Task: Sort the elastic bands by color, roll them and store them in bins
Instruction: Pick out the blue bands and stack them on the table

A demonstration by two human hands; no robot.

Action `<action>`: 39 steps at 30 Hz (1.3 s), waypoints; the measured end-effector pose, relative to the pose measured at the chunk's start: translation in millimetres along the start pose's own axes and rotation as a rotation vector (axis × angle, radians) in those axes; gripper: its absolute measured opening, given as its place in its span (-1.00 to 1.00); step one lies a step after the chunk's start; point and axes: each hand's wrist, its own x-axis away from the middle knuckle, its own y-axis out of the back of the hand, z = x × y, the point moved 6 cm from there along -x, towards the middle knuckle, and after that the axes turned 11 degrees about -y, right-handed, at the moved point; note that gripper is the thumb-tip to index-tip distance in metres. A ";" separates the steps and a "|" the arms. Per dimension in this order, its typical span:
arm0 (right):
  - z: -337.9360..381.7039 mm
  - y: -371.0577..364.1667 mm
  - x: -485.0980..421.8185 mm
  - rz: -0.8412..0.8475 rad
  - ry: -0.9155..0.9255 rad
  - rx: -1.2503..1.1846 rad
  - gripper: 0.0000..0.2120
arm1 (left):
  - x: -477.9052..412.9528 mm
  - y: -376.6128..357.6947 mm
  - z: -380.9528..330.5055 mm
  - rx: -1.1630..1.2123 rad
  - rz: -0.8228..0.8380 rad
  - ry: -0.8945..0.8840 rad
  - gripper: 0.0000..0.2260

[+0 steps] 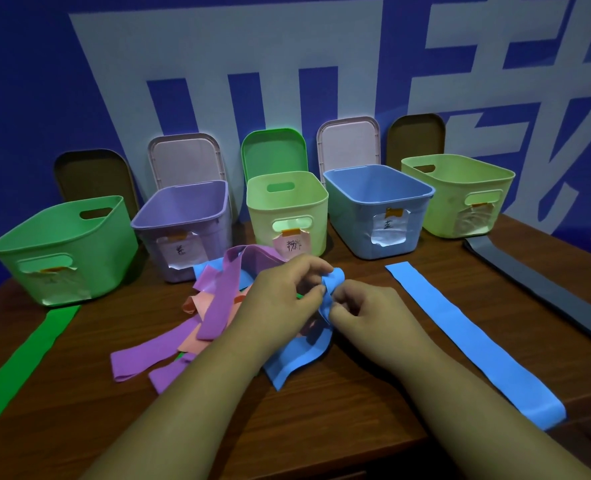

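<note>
My left hand and my right hand meet at the table's middle, both pinching one end of a blue band, whose loose tail curls toward me under my left wrist. The gripped end is folded over between my fingertips. A tangled pile of purple bands and peach bands lies just left of my hands. Flat on the table lie a second blue band at the right, a green band at the left and a grey band at the far right.
Five open bins stand in a row at the back: green, purple, pale green, blue and pale green, each with a paper label. Lids lean on the blue wall behind. The wooden table ends near me.
</note>
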 end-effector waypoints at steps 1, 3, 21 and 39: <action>0.0 0.4 0.2 -0.008 0.000 0.002 -0.89 | 0.1 -0.1 0.3 -0.002 0.000 0.002 -0.71; -0.3 0.2 1.0 -0.019 -0.003 -0.001 -0.89 | 0.3 -0.4 0.3 -0.007 0.005 -0.001 -0.68; -26.2 32.4 0.0 -0.432 -0.323 -0.252 -0.86 | 3.5 48.2 2.0 -0.377 -0.357 0.025 -0.62; -35.4 29.3 -8.3 -0.421 -0.342 -0.262 -0.85 | 6.6 -5.7 -17.6 -0.547 0.377 -0.353 -0.65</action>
